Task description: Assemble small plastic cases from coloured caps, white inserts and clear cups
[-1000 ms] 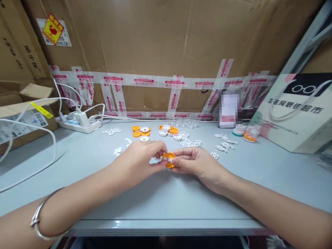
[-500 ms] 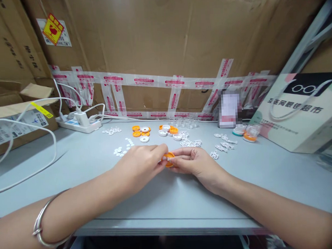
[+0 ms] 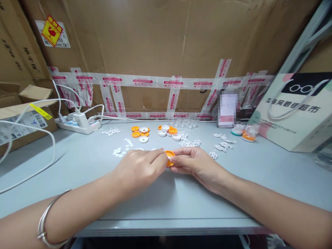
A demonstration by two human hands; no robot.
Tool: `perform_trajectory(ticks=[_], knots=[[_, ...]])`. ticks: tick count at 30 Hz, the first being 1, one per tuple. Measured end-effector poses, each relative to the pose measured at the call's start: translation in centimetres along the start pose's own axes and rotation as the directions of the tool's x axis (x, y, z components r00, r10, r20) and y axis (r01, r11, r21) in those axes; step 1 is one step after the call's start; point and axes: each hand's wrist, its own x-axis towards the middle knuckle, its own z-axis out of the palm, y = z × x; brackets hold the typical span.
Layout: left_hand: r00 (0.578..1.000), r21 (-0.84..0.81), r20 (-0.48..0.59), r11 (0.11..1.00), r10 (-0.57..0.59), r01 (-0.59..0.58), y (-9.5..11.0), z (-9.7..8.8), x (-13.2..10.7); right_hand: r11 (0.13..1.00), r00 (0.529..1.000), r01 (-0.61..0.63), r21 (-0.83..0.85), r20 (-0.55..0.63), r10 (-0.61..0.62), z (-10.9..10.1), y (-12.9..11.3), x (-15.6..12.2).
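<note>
In front of me, above the table, an orange round plastic cap (image 3: 170, 153) is held between both hands, its hollow side toward me. My right hand (image 3: 195, 163) pinches it from the right, thumb over the rim. A tiny white piece shows inside the cap by that thumb. My left hand (image 3: 143, 166) has its fingers closed at the cap's left edge; its thumb is mostly hidden. Just beyond the hands lie orange and white round caps (image 3: 143, 139), small white discs (image 3: 119, 152) and white cut-out plastic pieces (image 3: 194, 143).
White clip-like pieces (image 3: 223, 147) lie to the right, near assembled clear-topped cases (image 3: 248, 135). Clear cups (image 3: 182, 122) line the back. A phone (image 3: 228, 109) leans on the cardboard. A paper bag (image 3: 294, 115) stands right; a power strip (image 3: 78, 124) and cables lie left.
My left hand has turned and its fingertips have shifted slightly to the cap's left edge, so more of the cap's inside shows. My right hand stays almost in place.
</note>
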Motion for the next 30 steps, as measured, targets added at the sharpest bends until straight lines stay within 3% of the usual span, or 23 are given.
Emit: perform_trajectory(ticks=[3,9,14,25,30], knots=[[1.0,-0.025,0.022,1.0,0.011,-0.011,-0.3,0.0,0.1,1.0,1.0,-0.013,0.016,0.005,0.013,-0.1,0.0,-0.1],[0.989,-0.234,0.098,0.964,-0.107,0.127,-0.9,-0.3,0.6,1.0,1.0,0.008,0.011,0.015,-0.008,-0.2,-0.1,-0.2],[0.985,-0.349,0.112,0.922,-0.134,0.165,-1.0,-0.3,0.7,1.0,1.0,0.0,0.007,-0.001,0.0,-0.2,-0.1,-0.1],[0.957,-0.168,0.287,0.981,-0.048,0.099,-0.7,-1.2,0.7,1.0,1.0,0.014,0.024,-0.002,-0.014,-0.2,0.0,-0.1],[0.955,-0.324,0.287,0.931,-0.07,0.166,-1.2,-0.9,0.9,0.997,0.997,0.08,0.016,0.023,-0.08,-0.5,-0.2,-0.2]])
